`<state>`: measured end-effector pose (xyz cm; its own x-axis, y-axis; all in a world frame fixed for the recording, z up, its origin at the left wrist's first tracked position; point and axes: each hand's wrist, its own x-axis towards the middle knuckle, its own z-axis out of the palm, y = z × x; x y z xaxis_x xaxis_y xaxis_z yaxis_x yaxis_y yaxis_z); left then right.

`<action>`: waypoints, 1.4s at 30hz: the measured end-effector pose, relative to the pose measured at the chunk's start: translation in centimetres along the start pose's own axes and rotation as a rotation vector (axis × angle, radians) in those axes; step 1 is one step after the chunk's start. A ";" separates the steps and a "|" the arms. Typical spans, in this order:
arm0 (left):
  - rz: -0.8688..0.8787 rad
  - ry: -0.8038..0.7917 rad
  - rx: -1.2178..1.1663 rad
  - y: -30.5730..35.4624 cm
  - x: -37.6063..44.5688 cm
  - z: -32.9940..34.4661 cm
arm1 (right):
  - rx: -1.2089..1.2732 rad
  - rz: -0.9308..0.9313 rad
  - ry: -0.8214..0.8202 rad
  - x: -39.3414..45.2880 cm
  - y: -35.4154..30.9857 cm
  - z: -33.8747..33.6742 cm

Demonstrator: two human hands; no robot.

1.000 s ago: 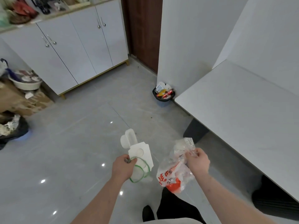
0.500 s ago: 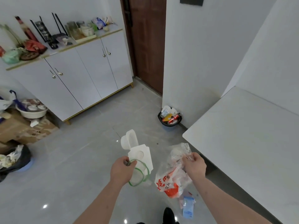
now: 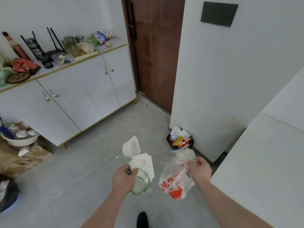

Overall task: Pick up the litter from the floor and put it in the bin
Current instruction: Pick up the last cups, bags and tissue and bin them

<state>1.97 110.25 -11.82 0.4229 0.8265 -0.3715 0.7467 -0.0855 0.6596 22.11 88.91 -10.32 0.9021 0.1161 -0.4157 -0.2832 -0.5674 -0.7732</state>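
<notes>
Left hand [image 3: 123, 178] grips white trays [image 3: 141, 162]; right hand [image 3: 199, 168] pinches a plastic bag [image 3: 175, 181]. Full bin [image 3: 180, 141] stands on the floor against the wall corner, beside the table [image 3: 263, 162]. Cabinet [image 3: 74, 96] far left.

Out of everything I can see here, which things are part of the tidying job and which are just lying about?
Part of the job:
left hand gripping white packaging
right hand gripping plastic bag
bin, already full

Just lying about:
cabinet
basin
cardboard box
door
</notes>
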 end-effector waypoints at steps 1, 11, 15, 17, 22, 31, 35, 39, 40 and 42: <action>0.016 -0.009 0.011 0.8 1.8 -0.4 | 0.016 0.004 0.023 0.4 -0.9 0.7; 0.104 -0.160 0.107 10.8 15.5 3.0 | 0.146 0.122 0.206 7.8 -6.4 2.3; 0.135 -0.217 0.180 14.5 20.5 6.5 | 0.154 0.200 0.238 13.9 -7.2 2.7; 0.134 -0.237 0.210 16.4 22.8 8.1 | 0.156 0.232 0.232 17.4 -7.7 3.1; 0.141 -0.283 0.286 20.6 28.5 11.5 | 0.159 0.312 0.255 24.8 -9.0 4.6; 0.173 -0.437 0.351 23.3 40.0 20.5 | 0.153 0.427 0.389 36.4 -8.5 8.8; 0.185 -0.531 0.388 22.1 46.2 27.9 | 0.166 0.463 0.483 42.2 -5.2 12.0; 0.178 -0.608 0.342 19.9 51.7 36.5 | 0.150 0.454 0.563 48.9 0.0 16.0; 0.182 -0.623 0.331 19.2 53.0 38.6 | 0.140 0.447 0.585 50.4 1.5 17.1; 0.180 -0.656 0.318 18.1 55.0 42.0 | 0.140 0.434 0.616 53.2 3.5 18.9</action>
<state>60.33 130.73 -47.75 0.6976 0.2915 -0.6545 0.7071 -0.4269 0.5636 62.99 108.51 -44.14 0.7078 -0.5919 -0.3857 -0.6550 -0.3451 -0.6722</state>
